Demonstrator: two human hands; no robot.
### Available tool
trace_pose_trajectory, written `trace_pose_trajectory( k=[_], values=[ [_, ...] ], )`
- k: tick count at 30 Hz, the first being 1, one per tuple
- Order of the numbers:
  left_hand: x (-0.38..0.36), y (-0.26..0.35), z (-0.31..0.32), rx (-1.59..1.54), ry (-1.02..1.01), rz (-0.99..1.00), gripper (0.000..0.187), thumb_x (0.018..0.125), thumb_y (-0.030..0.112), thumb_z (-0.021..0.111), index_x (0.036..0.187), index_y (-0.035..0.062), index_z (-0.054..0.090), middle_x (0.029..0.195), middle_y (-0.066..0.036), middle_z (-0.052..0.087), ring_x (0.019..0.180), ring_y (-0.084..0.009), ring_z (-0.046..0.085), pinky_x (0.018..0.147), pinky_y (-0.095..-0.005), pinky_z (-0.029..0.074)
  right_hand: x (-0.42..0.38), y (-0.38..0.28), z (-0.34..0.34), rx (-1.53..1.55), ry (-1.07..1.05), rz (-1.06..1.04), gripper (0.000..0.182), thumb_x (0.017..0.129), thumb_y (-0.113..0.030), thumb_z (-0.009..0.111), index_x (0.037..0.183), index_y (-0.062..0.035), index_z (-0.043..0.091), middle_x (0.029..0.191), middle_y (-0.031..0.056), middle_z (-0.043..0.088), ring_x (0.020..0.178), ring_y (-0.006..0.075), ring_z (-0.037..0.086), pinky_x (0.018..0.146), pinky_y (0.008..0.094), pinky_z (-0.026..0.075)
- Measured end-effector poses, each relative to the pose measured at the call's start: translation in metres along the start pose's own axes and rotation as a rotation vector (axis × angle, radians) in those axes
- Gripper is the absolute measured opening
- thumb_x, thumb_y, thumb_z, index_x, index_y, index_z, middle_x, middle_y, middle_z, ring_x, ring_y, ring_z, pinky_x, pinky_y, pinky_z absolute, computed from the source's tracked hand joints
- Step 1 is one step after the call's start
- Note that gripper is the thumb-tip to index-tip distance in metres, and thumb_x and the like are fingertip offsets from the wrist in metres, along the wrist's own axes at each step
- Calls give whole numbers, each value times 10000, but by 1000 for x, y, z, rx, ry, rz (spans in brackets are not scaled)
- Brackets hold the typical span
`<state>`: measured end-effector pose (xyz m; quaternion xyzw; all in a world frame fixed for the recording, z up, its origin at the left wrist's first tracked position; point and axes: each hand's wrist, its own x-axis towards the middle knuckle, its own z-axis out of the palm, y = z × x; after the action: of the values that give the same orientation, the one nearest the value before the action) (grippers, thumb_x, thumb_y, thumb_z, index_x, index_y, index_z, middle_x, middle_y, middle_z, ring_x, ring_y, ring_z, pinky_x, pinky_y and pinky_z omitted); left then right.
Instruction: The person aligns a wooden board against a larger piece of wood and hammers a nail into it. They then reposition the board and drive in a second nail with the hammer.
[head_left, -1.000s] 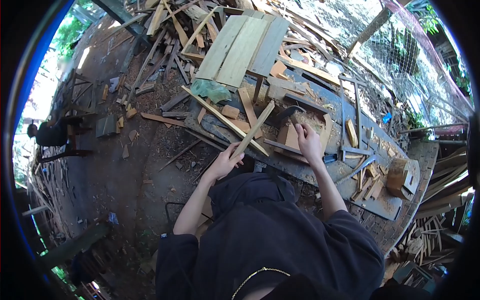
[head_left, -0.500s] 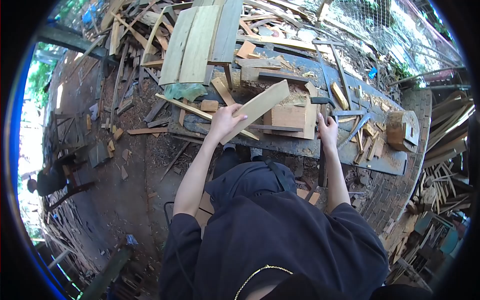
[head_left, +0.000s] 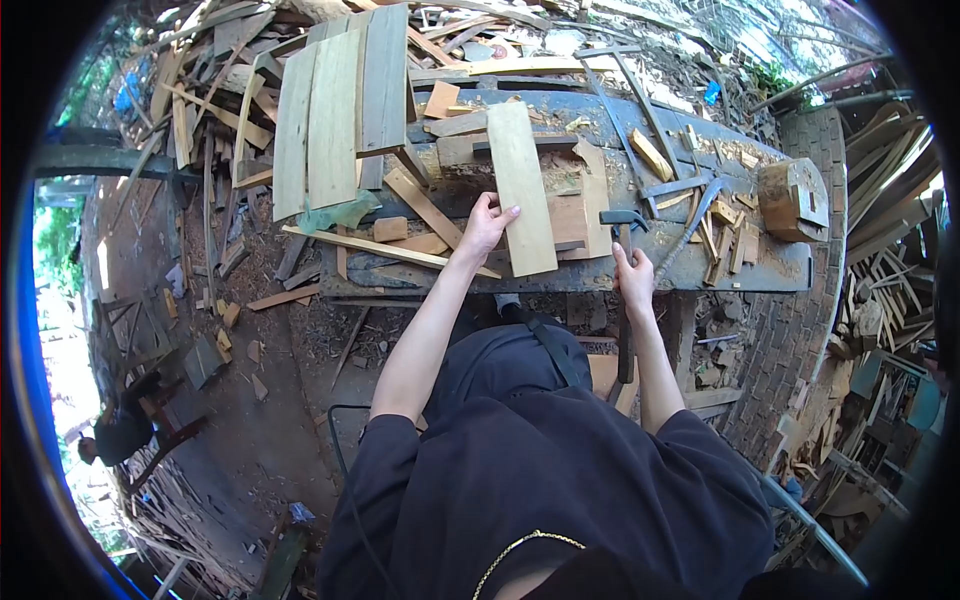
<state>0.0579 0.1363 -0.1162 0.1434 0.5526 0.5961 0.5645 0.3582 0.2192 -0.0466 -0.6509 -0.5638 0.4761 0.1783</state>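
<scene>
My left hand (head_left: 485, 228) is closed on the edge of a flat pale board (head_left: 523, 185), thumb on its upper face. The board stands nearly lengthwise away from me, over the workbench (head_left: 690, 278). In my right hand (head_left: 635, 275) is a hammer (head_left: 622, 217), gripped by its dark handle with the head pointing away from me. Behind the board lies a wooden block (head_left: 580, 220) with dark metal bars across it, partly hidden by the board. Wood shavings surround the block.
A slatted wooden piece (head_left: 332, 115) stands at the bench's left end beside a green plastic bag (head_left: 338, 213). A wood stump (head_left: 793, 200), a metal square (head_left: 676, 187) and offcuts occupy the right side. Scrap wood is heaped behind. Another person (head_left: 122, 435) is at far left.
The board has turned from a slant to nearly straight away from me. My right hand and the hammer have shifted slightly left in view. The whole scene has also shifted left.
</scene>
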Motion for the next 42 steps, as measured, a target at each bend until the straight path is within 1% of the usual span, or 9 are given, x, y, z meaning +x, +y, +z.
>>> trace_pose_trajectory(
  k=[9, 15, 21, 24, 28, 31, 35, 38, 42],
  values=[
    [34, -23, 27, 35, -84, -36, 461, 1006, 120, 742, 1323, -7, 432, 1199, -192, 739, 1137, -204, 684, 1025, -346, 515, -8, 33, 0, 84, 22, 22, 543, 991, -400, 763, 1159, 103, 647, 621, 36, 608, 448, 111, 559, 425, 289, 422],
    [51, -32, 35, 67, -70, -75, 433, 994, 51, 721, 1309, -28, 434, 1171, -220, 745, 1084, -228, 729, 980, -362, 579, -25, 36, -9, 111, 79, 61, 505, 993, -396, 761, 1124, 81, 657, 615, 26, 597, 456, 99, 559, 428, 282, 421],
    [57, -7, 24, 51, -106, -78, 447, 1051, 100, 658, 1455, 22, 483, 1259, -175, 735, 1114, -210, 719, 968, -366, 585, -35, 39, -15, 164, 108, 71, 434, 1009, -386, 747, 1031, 37, 652, 612, 9, 585, 462, 92, 552, 434, 271, 416],
    [63, 17, 15, 284, -54, 171, 495, 1099, 187, 593, 1558, 29, 495, 1368, -133, 704, 1197, -204, 678, 1057, -333, 515, -38, 42, -15, 194, 134, 44, 401, 1018, -379, 738, 973, 7, 639, 607, -4, 570, 457, 81, 533, 428, 268, 402],
    [64, 66, -5, 927, -24, 105, 495, 1063, 527, 570, 1350, 156, 729, 1215, -149, 775, 1141, -281, 731, 997, -392, 541, -40, 29, -17, 247, 145, 39, 379, 1020, -368, 741, 932, -17, 626, 599, -21, 548, 457, 70, 516, 423, 264, 387],
    [40, 119, 16, 1319, -74, 124, 541, 1017, 651, 544, 1214, 218, 802, 1038, -148, 794, 1040, -351, 747, 920, -443, 568, -35, 18, -18, 284, 162, 20, 365, 1006, -356, 764, 914, -34, 619, 617, -30, 549, 459, 61, 500, 421, 260, 377],
    [46, 128, 29, 1516, -215, 260, 592, 1009, 680, 537, 1056, 175, 844, 841, -159, 773, 908, -365, 753, 844, -442, 567, -7, 2, -17, 249, 177, -73, 366, 942, -342, 840, 934, -45, 625, 667, -26, 577, 477, 52, 489, 439, 248, 384],
    [57, 122, 40, 1521, -333, 332, 588, 1017, 669, 530, 1089, 175, 839, 862, -162, 777, 901, -366, 750, 808, -444, 569, 7, -14, -14, 240, 128, -77, 390, 879, -309, 899, 985, -48, 629, 740, -24, 612, 525, 43, 505, 468, 230, 395],
    [70, 115, 56, 1489, -403, 405, 598, 1037, 647, 516, 989, 150, 845, 784, -161, 753, 834, -357, 737, 867, -432, 550, 18, -9, -3, 475, -134, -8, 407, 854, -206, 914, 1086, -52, 617, 796, -26, 637, 522, 39, 479, 455, 216, 373]
  ],
)
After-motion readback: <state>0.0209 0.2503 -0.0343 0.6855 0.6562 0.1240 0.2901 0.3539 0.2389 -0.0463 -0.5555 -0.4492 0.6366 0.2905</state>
